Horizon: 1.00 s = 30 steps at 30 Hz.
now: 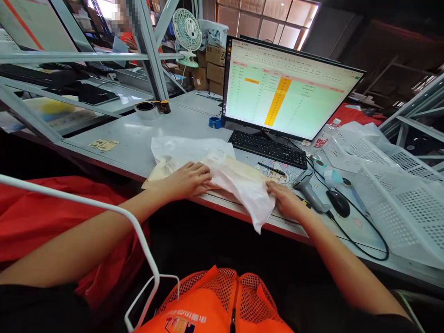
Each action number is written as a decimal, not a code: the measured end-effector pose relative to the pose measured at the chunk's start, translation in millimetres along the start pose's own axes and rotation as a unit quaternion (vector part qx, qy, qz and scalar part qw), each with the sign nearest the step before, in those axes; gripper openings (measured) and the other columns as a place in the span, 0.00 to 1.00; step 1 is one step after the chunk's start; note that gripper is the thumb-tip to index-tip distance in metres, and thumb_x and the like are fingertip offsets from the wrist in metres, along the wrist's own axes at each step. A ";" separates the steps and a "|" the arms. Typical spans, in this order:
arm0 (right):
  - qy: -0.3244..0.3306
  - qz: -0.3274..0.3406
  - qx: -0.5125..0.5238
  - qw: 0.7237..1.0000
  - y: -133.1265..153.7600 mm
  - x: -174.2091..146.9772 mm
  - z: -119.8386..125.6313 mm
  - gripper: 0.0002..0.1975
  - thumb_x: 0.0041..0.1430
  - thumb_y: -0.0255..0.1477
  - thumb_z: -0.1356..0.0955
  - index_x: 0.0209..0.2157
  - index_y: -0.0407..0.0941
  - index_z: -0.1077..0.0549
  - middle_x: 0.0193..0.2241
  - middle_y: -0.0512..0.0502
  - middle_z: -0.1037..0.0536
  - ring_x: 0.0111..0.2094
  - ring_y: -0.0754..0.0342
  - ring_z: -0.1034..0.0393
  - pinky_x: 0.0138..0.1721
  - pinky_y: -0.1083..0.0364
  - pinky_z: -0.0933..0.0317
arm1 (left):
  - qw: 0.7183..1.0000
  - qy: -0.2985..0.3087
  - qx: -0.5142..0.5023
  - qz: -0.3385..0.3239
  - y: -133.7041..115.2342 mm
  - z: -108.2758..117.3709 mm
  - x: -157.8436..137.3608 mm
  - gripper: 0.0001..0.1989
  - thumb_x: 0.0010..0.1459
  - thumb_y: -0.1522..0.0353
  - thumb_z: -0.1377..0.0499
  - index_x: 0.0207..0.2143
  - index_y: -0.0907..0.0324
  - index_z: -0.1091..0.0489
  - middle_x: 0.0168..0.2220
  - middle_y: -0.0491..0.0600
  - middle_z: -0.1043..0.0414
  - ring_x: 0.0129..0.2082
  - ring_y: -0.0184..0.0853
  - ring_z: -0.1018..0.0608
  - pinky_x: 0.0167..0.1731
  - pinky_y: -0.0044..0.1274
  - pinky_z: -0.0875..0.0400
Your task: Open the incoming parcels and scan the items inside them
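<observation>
A crumpled white plastic bag (239, 178) with a pale cream layer lies across the front edge of the desk, one corner hanging over it. My left hand (189, 181) is closed on the bag's near left part, fingers bent over it and pressed together. At the right end, my right hand (283, 199) pinches the bag's edge; its fingertips are partly hidden. Behind my left hand, a translucent white sheet (180, 147) lies flat, and I cannot tell whether it is part of the same bag.
A monitor (284, 88) and black keyboard (267, 149) stand behind the bag. Near my right hand are a pen (271, 168), a grey barcode scanner (310, 192) and a mouse (338, 203). White perforated baskets (398, 203) stand right. Tape (147, 110) lies at left.
</observation>
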State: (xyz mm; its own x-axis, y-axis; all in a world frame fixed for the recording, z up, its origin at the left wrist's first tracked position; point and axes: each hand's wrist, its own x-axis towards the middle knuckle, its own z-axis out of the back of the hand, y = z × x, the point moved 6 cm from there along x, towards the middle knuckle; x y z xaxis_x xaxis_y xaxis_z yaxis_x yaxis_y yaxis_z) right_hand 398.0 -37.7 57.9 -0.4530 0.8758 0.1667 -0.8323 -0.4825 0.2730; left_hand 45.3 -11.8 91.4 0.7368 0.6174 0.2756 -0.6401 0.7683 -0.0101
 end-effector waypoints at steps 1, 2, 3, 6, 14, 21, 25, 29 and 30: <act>0.034 -0.010 0.006 0.999 -3.5 -3.3 -13.0 0.22 0.59 0.16 0.38 0.49 0.44 0.20 0.68 0.40 0.28 0.73 0.45 0.41 0.73 0.39 0.44 | 1.000 0.007 -0.013 0.000 -3.9 -1.9 -2.2 0.15 0.69 0.56 0.40 0.43 0.57 0.22 0.49 0.58 0.22 0.51 0.48 0.23 0.54 0.37 0.30; 0.047 -0.016 0.014 0.999 -4.5 -5.9 -17.6 0.23 0.59 0.16 0.38 0.49 0.44 0.19 0.69 0.41 0.30 0.74 0.45 0.43 0.74 0.38 0.46 | 1.000 -0.003 -0.022 0.004 -7.6 1.6 -1.3 0.17 0.69 0.53 0.41 0.41 0.57 0.22 0.45 0.57 0.21 0.49 0.47 0.22 0.53 0.37 0.30; 0.040 -0.023 0.024 0.999 -3.7 -7.0 -14.7 0.22 0.59 0.17 0.37 0.48 0.45 0.19 0.70 0.41 0.30 0.75 0.44 0.44 0.74 0.38 0.47 | 0.999 -0.029 -0.030 0.012 -11.0 9.3 3.0 0.20 0.71 0.52 0.43 0.38 0.58 0.22 0.42 0.56 0.21 0.46 0.46 0.21 0.52 0.37 0.29; -0.058 -0.036 0.062 0.996 11.1 1.6 14.7 0.18 0.64 0.23 0.36 0.48 0.47 0.18 0.66 0.40 0.26 0.71 0.43 0.36 0.73 0.37 0.44 | 0.987 -0.141 -0.054 0.046 -17.8 36.8 31.3 0.21 0.75 0.57 0.49 0.40 0.59 0.23 0.41 0.55 0.21 0.45 0.43 0.21 0.52 0.35 0.29; 0.049 -0.080 -0.008 0.996 68.9 32.7 -49.3 0.43 0.65 0.49 0.28 0.76 0.56 0.42 0.80 0.45 0.57 0.78 0.25 0.69 0.71 0.21 0.59 | 0.993 0.021 -0.012 0.119 -22.5 -43.2 53.2 0.41 0.65 0.48 0.35 0.72 0.60 0.37 0.75 0.61 0.44 0.76 0.57 0.43 0.74 0.46 0.51; 0.089 -0.081 -0.067 0.990 72.7 5.7 -75.4 0.52 0.61 0.57 0.27 0.79 0.58 0.50 0.80 0.46 0.67 0.77 0.20 0.76 0.70 0.19 0.67 | 0.987 0.071 -0.039 0.140 -26.1 -80.2 -2.3 0.48 0.66 0.43 0.40 0.79 0.52 0.51 0.80 0.55 0.66 0.80 0.53 0.60 0.76 0.46 0.63; 0.093 -0.131 -0.070 0.984 99.2 -0.9 -75.4 0.51 0.63 0.55 0.28 0.79 0.55 0.49 0.80 0.41 0.64 0.75 0.13 0.62 0.67 0.17 0.57 | 0.982 0.075 -0.044 0.166 -34.6 -57.2 26.7 0.42 0.69 0.42 0.46 0.76 0.55 0.42 0.79 0.60 0.56 0.78 0.58 0.51 0.74 0.48 0.53; 0.098 -0.113 -0.034 0.988 132.6 -21.3 -64.2 0.47 0.65 0.53 0.29 0.77 0.49 0.43 0.78 0.32 0.52 0.69 0.16 0.41 0.61 0.24 0.38 | 0.974 0.074 -0.035 0.213 -56.5 -60.7 60.1 0.43 0.72 0.44 0.51 0.75 0.67 0.41 0.77 0.68 0.52 0.77 0.64 0.48 0.73 0.50 0.51; 0.100 -0.094 -0.006 0.991 135.5 -24.6 -57.9 0.42 0.67 0.51 0.30 0.75 0.49 0.37 0.75 0.31 0.44 0.65 0.21 0.33 0.58 0.29 0.33 | 0.976 0.079 -0.040 0.199 -64.7 -67.1 66.3 0.44 0.72 0.44 0.51 0.75 0.68 0.43 0.77 0.68 0.54 0.77 0.64 0.50 0.74 0.51 0.53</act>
State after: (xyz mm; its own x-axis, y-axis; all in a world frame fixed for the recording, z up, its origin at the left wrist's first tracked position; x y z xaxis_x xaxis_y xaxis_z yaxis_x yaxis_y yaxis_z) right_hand 277.9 -123.7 35.9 -0.3426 0.9364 -0.0763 -0.9113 -0.3115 0.2693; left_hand 150.2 -9.3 45.8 0.4619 0.8830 0.0835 -0.8680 0.4694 -0.1620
